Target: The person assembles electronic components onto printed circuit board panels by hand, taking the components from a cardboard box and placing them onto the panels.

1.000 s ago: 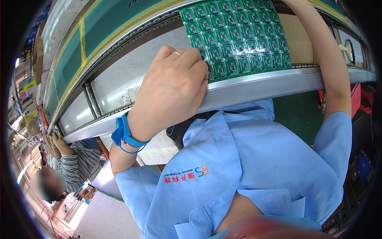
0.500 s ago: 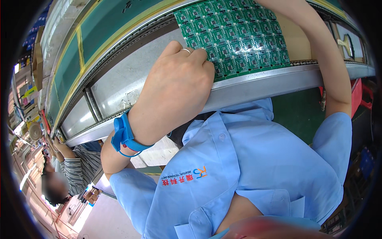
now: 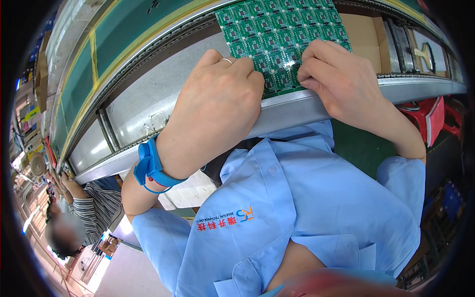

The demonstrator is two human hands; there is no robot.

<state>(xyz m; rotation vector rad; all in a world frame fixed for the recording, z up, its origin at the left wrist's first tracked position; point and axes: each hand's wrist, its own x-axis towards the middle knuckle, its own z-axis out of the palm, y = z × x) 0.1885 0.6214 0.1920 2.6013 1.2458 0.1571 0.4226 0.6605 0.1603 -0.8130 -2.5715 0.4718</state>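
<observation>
A green circuit board panel (image 3: 277,37) with rows of small components lies across the metal rails of a conveyor in front of me. My left hand (image 3: 225,91), with a ring on one finger and a blue wrist strap (image 3: 157,168), is closed over the panel's near left corner. Its fingertips are hidden under the knuckles. Above the right part of the panel, my right hand (image 3: 341,79) is closed in a pinch, thumb against fingers. Whatever either hand holds is too small or too hidden to make out.
The near metal rail (image 3: 292,111) runs between my body and the panel. A cardboard piece (image 3: 363,37) lies right of the panel, beyond it a yellowish tool (image 3: 424,54). Red plastic stools (image 3: 433,119) stand below at right. Another person in a striped sleeve (image 3: 101,205) is at far left.
My right hand has come back from beyond the panel's far right edge to its near right part, fingers now pinched. My left hand has stayed nearly in place at the corner.
</observation>
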